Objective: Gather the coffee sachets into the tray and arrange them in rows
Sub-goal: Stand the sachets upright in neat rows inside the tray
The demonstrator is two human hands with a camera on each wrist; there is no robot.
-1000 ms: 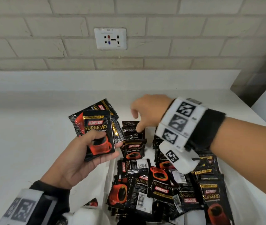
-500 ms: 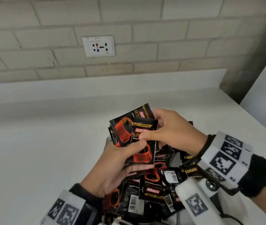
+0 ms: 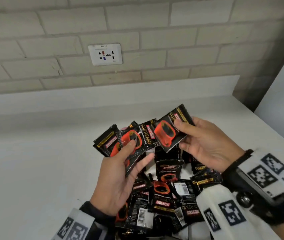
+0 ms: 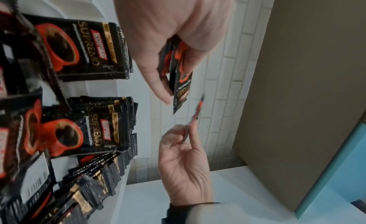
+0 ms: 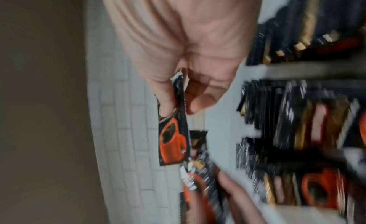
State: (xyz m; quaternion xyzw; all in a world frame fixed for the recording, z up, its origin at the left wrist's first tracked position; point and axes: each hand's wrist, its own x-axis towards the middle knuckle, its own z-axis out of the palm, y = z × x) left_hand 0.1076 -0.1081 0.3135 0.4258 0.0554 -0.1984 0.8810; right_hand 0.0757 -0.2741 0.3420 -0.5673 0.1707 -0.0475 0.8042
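While blur veils the tray, left hand (image 3: pixel 120 174) clutching fanned sachets (image 3: pixel 129 139), right hand (image 3: pixel 205 144) pinching one sachet (image 3: pixel 169 132).

Honestly the right wrist view is a smeary mess: the sachets in the tray (image 5: pixel 297 125) at 3 o'clock are streaked, no print readable. The tray (image 3: pixel 194 230) itself barely shows in the head view, buried under the loose pile (image 3: pixel 165 193) and cut by the bottom edge at 6 o'clock. The fan of sachets (image 3: pixel 129 141) in the left hand (image 3: pixel 120 179) overlaps, so I can't count them. Both wrist bands get chopped at the frame's lower corners. The socket label (image 3: pixel 104 46) at 11 o'clock is too tiny to read. In the left wrist view, the single sachet (image 4: pixel 196 113) held by the right hand (image 4: pixel 184 161) is edge-on and blurred.
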